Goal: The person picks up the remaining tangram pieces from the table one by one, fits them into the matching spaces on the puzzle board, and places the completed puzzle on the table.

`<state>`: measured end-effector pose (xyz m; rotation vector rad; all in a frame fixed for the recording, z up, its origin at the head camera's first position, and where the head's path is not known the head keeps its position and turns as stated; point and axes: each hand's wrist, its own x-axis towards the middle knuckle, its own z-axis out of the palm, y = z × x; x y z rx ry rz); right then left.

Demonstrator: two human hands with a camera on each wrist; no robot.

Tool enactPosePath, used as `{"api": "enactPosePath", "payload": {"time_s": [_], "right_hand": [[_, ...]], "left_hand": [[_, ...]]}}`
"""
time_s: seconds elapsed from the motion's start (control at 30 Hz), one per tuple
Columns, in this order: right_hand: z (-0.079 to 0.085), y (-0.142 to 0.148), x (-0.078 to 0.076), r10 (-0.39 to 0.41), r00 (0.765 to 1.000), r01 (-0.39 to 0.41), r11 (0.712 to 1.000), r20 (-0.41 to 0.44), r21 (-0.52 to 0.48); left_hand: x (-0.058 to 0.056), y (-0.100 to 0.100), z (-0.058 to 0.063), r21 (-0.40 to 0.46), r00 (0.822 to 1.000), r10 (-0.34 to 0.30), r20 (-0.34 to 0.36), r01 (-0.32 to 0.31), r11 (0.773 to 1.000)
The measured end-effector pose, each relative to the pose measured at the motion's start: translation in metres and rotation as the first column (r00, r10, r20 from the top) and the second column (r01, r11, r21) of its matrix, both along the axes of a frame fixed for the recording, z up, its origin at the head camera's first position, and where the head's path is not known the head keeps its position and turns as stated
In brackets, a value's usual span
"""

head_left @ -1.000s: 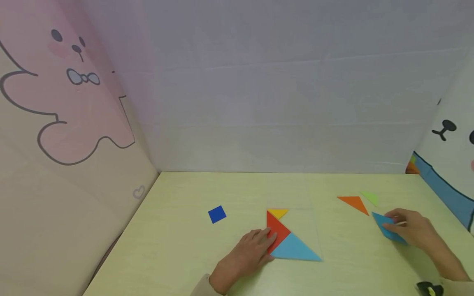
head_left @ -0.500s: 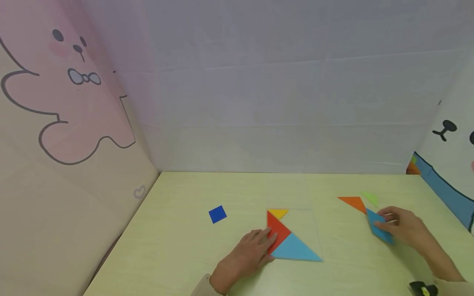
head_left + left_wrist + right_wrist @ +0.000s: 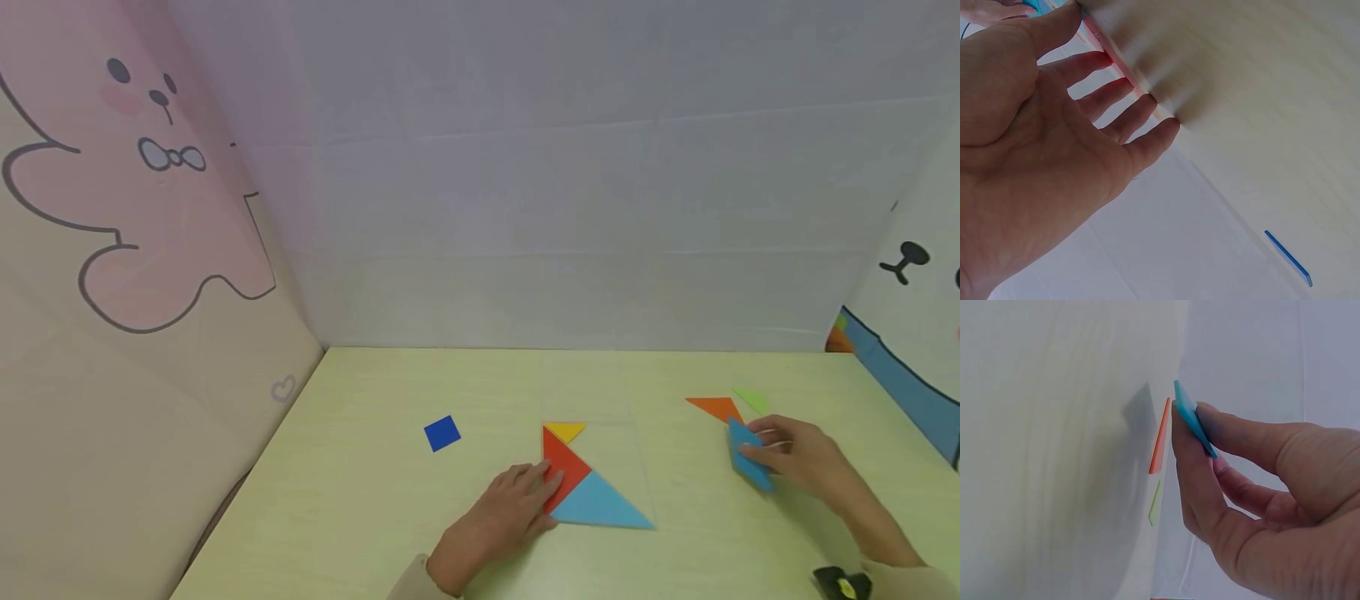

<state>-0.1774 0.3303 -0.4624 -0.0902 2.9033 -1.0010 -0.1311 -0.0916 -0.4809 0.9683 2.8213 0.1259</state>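
Grained tabletop [image 3: 337, 483], flat red triangle [image 3: 568, 468]

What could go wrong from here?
1. The held piece could slip: the right hand has it pinched between thumb and fingers, tilted off the table.
2. It might knock the orange piece: the head view shows the two overlapping, though I can't tell whether they touch.
3. The left hand touches the red piece, so a small push could spoil its fit with the blue triangle.
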Motion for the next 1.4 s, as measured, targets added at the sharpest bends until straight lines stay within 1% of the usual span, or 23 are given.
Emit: {"api": "enactPosePath", "payload": {"time_s": [0.37,0.63,0.87,1.03,1.17,1.4], "right_hand": [[-0.001,-0.013,-0.003,-0.002,0.999,0.003,0.999,0.033,-0.046],[-0.004,-0.025,0.0,0.022,1.0,-0.023,0.996,-0.012,-0.086],[-0.006,-0.038,0.002,0.012,0.999,-0.017,0.994,-0.042,-0.106],[-0.005,-0.047,0.003,0.004,0.999,-0.01,0.988,-0.036,-0.151],[-0.005,-0.054,0.003,0.005,1.0,-0.01,0.988,-0.03,-0.157],[-0.008,-0.064,0.003,0.031,0.998,-0.038,0.987,-0.049,-0.157]], "left_hand": [[0.0,0.001,0.0,0.008,1.0,-0.009,-0.004,0.009,1.0],[0.0,0.001,0.001,0.007,1.0,-0.014,-0.012,0.014,1.0],[0.001,0.001,0.002,0.003,1.0,-0.013,-0.015,0.013,1.0],[0.001,0.001,0.001,-0.001,1.0,-0.018,-0.025,0.018,1.0],[0.0,0.001,0.0,-0.005,1.0,-0.016,-0.02,0.016,1.0],[-0.001,0.0,-0.001,-0.007,1.0,-0.012,-0.012,0.012,1.0]]}}
